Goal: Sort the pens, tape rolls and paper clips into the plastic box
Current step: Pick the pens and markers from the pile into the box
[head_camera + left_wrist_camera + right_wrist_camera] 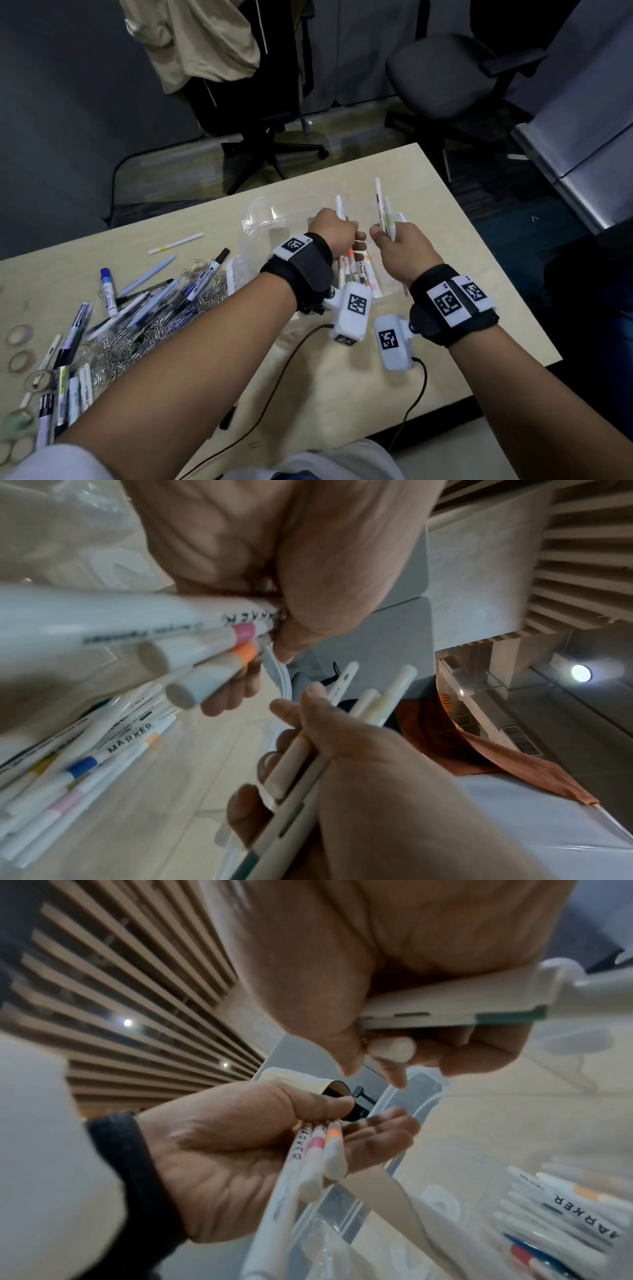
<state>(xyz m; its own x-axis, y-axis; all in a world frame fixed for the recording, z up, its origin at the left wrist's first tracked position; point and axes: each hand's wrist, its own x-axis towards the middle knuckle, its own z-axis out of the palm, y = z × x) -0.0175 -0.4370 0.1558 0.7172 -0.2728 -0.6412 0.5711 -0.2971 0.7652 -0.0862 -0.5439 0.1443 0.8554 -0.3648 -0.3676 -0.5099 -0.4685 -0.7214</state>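
Both hands hover over the clear plastic box (263, 216) in the middle of the table. My left hand (337, 233) grips three white markers (219, 631), two of them with pink and orange bands; they also show in the right wrist view as the banded markers (315, 1148). Just to its right, my right hand (394, 243) holds several white markers (383, 205) that point up and away. More white markers (359, 274) lie inside the box beneath the hands. A heap of pens (144, 298) mixed with paper clips (116, 346) lies to the left.
Tape rolls (20, 334) lie at the table's far left edge, and one white pen (176, 243) lies alone behind the heap. Cables (294, 353) trail over the near table. Two office chairs (455, 75) stand beyond the far edge.
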